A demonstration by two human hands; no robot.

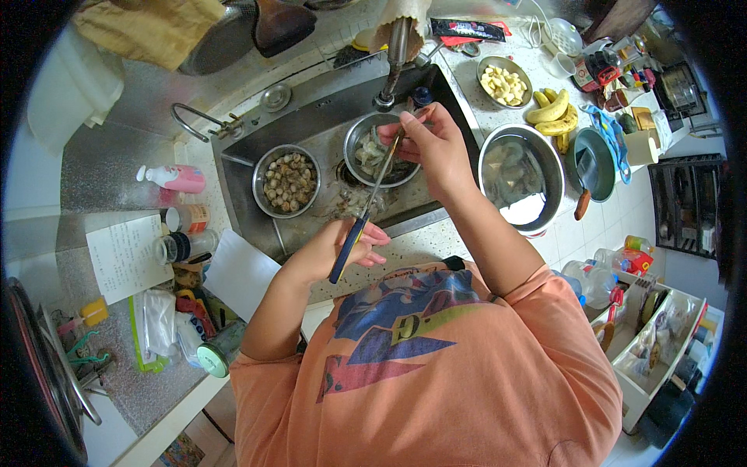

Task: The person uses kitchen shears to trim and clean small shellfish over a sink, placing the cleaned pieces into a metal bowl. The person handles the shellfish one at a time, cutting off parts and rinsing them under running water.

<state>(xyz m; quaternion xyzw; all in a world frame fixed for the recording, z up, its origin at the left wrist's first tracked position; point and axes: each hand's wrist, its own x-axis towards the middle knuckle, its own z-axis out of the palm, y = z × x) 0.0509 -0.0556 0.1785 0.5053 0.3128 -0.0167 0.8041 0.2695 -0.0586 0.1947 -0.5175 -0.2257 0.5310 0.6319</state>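
Observation:
My left hand [344, 248] holds the dark blue handle of a tool with a slim metal blade [379, 181], seen edge-on; it may be scissors. Its tip reaches my right hand [435, 146], whose fingertips pinch a small brownish item [423, 112], possibly a shrimp, partly hidden. Beneath that hand, a metal bowl [348, 153] of greyish shrimp [369, 150] stands in the steel sink [327, 137]. Left of it sits a metal bowl [257, 192] of small shellfish [290, 184]. Scraps [356, 201] lie on the sink floor. Right of the sink, a steel pot [559, 187] holds shrimp [513, 166] in water.
The faucet [385, 96] hangs over the sink, close to my right hand. Along the right counter are a bowl of pale cloves [505, 84], bananas [551, 114] and a green pan [604, 181] with a knife. A pink pump bottle [178, 178] lies at left.

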